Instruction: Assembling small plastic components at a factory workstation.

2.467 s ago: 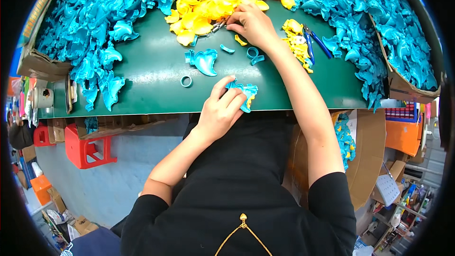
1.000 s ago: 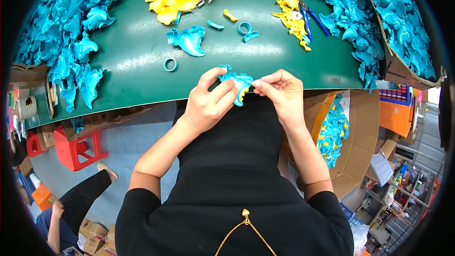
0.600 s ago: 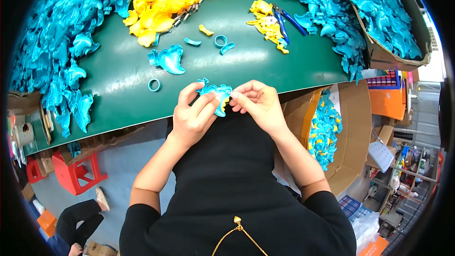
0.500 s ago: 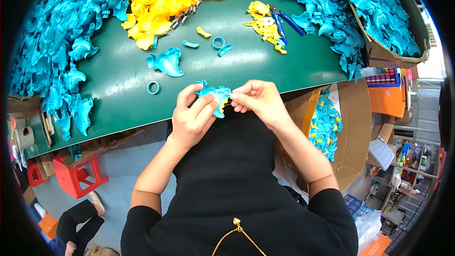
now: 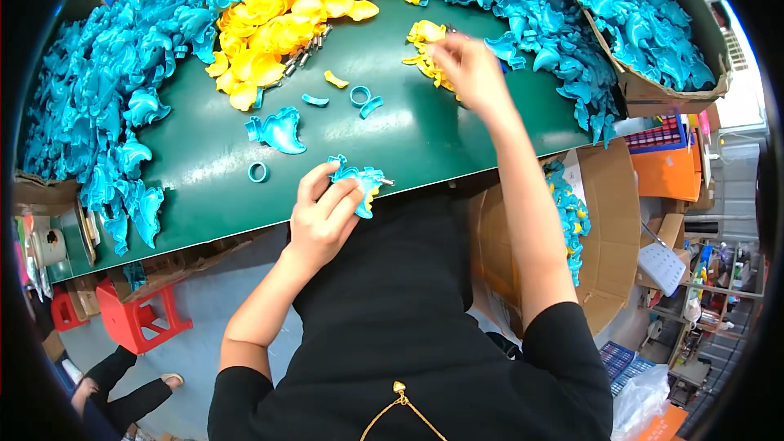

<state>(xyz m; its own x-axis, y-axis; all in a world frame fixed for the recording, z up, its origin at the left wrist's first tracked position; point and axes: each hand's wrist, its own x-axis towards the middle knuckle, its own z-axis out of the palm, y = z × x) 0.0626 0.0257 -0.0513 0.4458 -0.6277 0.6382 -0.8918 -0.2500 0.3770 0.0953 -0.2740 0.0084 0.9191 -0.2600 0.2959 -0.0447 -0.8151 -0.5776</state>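
My left hand [image 5: 321,219] is closed around a teal plastic shell part [image 5: 356,183] just off the table's front edge. Yellow shows along the part's lower right side, and a small metal pin [image 5: 387,182] juts out to its right. My right hand [image 5: 472,72] reaches over the small pile of little yellow plastic pieces [image 5: 426,33]; its fingertips are smeared by motion, so whether they grip a piece is unclear. Left of centre lie another teal shell part [image 5: 282,131], a teal ring [image 5: 258,172], a second ring [image 5: 360,96] and curved strips, one of them yellow [image 5: 335,79].
Teal parts heap along the left [image 5: 122,98] and back right of the green table [image 5: 392,139]. Yellow shells [image 5: 269,24] pile at the back, metal pins [image 5: 304,57] beside them. A carton [image 5: 608,229] with teal-and-yellow pieces stands right; a red stool [image 5: 135,318] stands lower left.
My right hand has left the teal part and moved up and away to the yellow pieces, covering most of the blue-handled pliers. The left hand still holds the part, with the metal pin now showing.
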